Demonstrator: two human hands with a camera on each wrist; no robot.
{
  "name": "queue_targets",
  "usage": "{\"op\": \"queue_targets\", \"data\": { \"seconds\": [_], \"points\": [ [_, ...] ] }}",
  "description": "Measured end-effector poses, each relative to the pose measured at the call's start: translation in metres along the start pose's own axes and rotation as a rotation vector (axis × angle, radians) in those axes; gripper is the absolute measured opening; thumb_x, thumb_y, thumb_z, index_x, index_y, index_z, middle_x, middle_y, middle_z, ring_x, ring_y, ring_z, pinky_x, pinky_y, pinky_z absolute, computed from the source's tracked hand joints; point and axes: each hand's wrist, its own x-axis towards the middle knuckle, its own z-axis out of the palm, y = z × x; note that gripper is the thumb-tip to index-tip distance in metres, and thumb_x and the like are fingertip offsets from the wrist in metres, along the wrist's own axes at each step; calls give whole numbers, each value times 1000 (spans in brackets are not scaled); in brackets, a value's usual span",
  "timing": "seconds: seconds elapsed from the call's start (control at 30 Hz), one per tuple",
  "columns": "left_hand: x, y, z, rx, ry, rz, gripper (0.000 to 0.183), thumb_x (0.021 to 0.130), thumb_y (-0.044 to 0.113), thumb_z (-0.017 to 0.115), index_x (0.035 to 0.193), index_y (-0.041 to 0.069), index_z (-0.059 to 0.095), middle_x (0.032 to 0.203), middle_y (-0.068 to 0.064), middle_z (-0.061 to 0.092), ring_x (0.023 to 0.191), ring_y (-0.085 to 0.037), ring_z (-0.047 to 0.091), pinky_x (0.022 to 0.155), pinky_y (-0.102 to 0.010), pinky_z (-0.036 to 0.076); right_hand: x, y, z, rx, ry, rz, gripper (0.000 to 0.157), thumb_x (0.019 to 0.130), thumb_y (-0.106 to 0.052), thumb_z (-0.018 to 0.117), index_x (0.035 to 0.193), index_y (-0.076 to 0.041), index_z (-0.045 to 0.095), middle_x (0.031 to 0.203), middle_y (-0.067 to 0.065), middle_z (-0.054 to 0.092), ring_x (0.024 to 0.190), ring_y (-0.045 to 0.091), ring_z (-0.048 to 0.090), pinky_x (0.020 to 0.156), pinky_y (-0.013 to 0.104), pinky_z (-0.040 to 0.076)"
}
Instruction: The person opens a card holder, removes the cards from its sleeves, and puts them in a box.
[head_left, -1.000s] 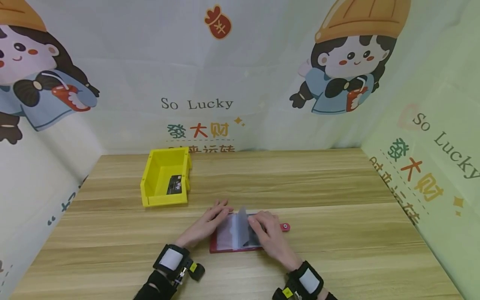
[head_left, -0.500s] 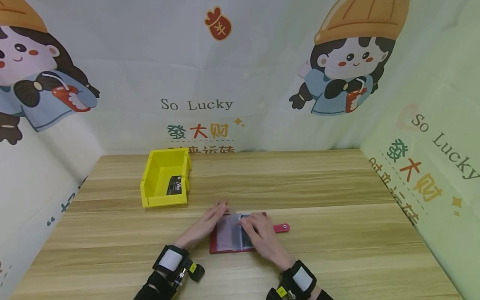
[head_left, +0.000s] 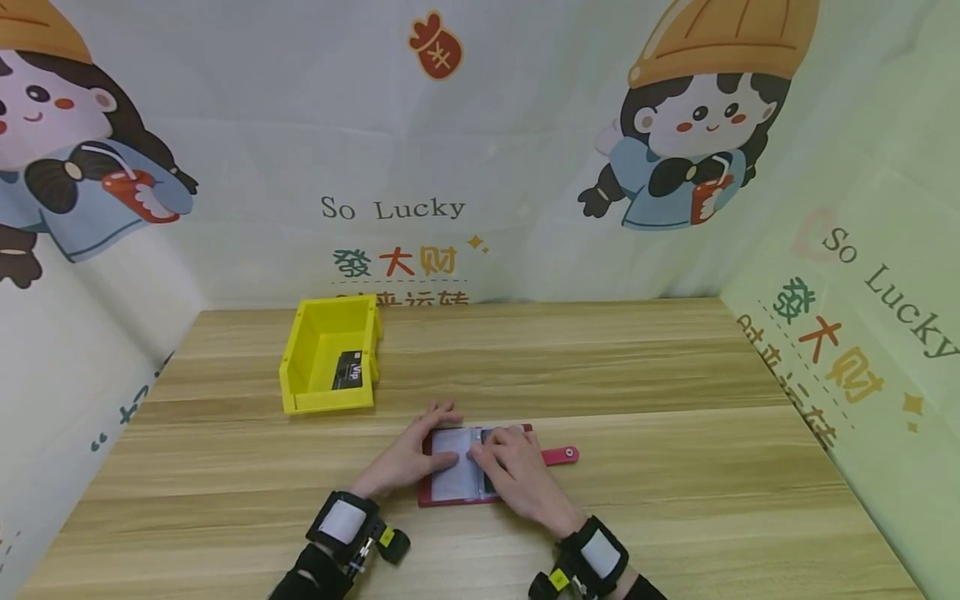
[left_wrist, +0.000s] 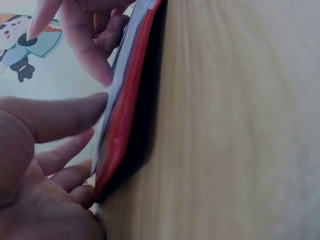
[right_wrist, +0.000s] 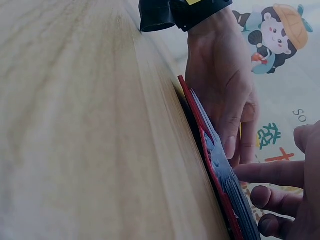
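A red card holder with clear plastic sleeves lies spread on the table, its snap strap pointing right. My left hand is at its left side; the thumb rests on the left sleeve page, with the other fingers along the far left edge. Across the right-hand pages lies my right hand, its fingertips touching the sleeves near the fold. In the right wrist view, one straight finger touches the stacked sleeves, the other fingers loosely bent. The left wrist view shows the red cover edge-on.
A yellow bin stands at the back left with a black "Vip" card in it. The wooden table meets a printed cloth backdrop behind and at both sides.
A raised clear sleeve has been turned over to the left and now lies flat. My right hand has shifted left toward the fold; my left thumb has come down onto the left page.
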Motion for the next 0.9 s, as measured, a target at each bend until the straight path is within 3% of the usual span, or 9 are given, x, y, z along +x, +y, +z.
{"op": "queue_targets", "data": {
  "seconds": [0.03, 0.17, 0.23, 0.33, 0.67, 0.9],
  "points": [
    [0, 1, 0, 21, 2, 11, 48, 94, 7, 67, 140, 9, 54, 168, -14, 22, 158, -36, 2, 124, -60, 0, 0, 0, 0, -5, -5, -1, 46, 106, -32, 46, 69, -13, 65, 85, -3, 55, 96, 18, 49, 102, 59, 30],
    [0, 2, 2, 103, -4, 40, 45, 95, 5, 65, 138, 7, 56, 167, -18, 21, 157, -40, 1, 124, -62, 1, -1, 3, -3, -32, -3, -33, 42, 105, -31, 50, 73, -14, 70, 85, -5, 55, 94, 15, 49, 94, 45, 32],
    [-1, 3, 3, 120, -10, 57, 43, 95, 4, 64, 138, 6, 56, 167, -20, 20, 157, -42, 1, 123, -63, 0, -2, 6, -6, -52, 13, -58, 33, 103, -30, 54, 85, -13, 76, 88, -5, 57, 93, 14, 49, 88, 38, 30],
    [-1, 3, 4, 126, -19, 84, 42, 95, 1, 62, 137, 3, 56, 165, -24, 20, 156, -45, 1, 123, -63, -2, -3, 13, -13, -87, 42, -78, 22, 99, -27, 63, 108, -14, 77, 94, -3, 62, 95, 14, 52, 88, 38, 32],
    [-2, 8, 6, 164, -38, 124, 45, 95, -1, 57, 139, 2, 53, 164, -29, 18, 154, -49, 0, 122, -64, -4, -6, 38, -40, -114, 29, 11, 46, 88, -25, 75, 129, -6, 67, 114, 10, 59, 108, 26, 51, 95, 45, 35],
    [-2, 12, 9, 183, 0, 105, 43, 93, -3, 58, 135, 2, 55, 163, -30, 21, 154, -50, 2, 122, -64, -2, -9, 44, -45, -160, -22, 34, 53, 90, -34, 73, 135, -7, 64, 113, 5, 61, 101, 17, 50, 90, 37, 36]
  ]
}}
